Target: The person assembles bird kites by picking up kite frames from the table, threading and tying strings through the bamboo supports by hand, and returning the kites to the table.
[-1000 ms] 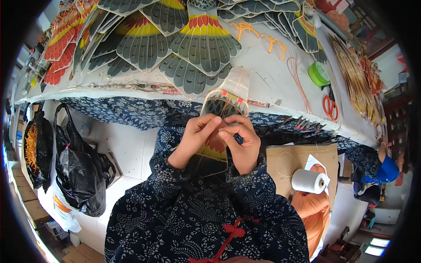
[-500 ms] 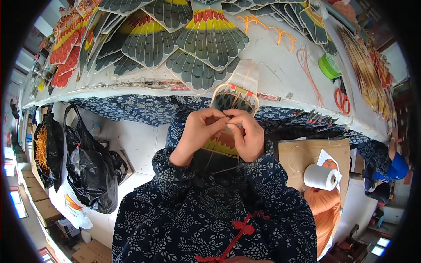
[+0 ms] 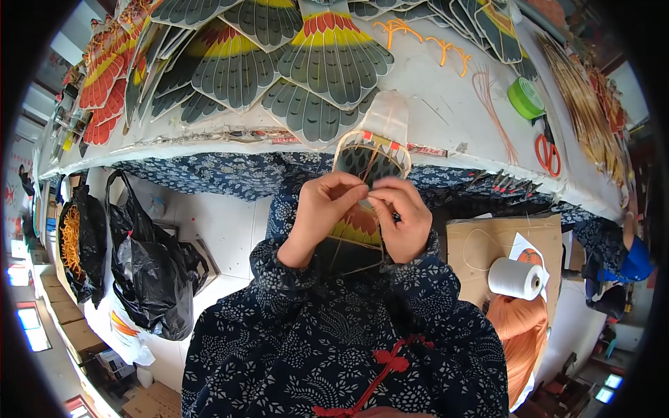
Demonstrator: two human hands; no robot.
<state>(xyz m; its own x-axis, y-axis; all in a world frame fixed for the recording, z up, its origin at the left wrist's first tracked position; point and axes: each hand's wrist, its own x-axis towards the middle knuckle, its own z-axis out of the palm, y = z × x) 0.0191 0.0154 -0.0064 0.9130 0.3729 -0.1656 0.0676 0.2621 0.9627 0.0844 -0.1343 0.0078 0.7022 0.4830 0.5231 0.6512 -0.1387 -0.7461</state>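
Observation:
A painted kite piece with a thin bamboo frame spans from my lap to the table edge. It shows dark feather marks at the far end and red and yellow bands nearer me. Over its middle, my left hand is closed, thumb against forefinger. Touching it at the fingertips, my right hand is also pinched closed, its upper fingers slightly blurred. Whatever lies between the fingertips is too small or hidden to make out. Beyond the hands, several grey, yellow and red tail-shaped kite panels overlap on the table.
On the white table lie orange cords, green tape, red-handled scissors and bamboo strips. To my right, a white thread spool rests on cardboard. Black plastic bags hang at left.
My right hand's fingers have shifted slightly at the pinch, the upper ones now more stretched toward the left. My left hand stays closed in nearly the same place. The view has tilted a little.

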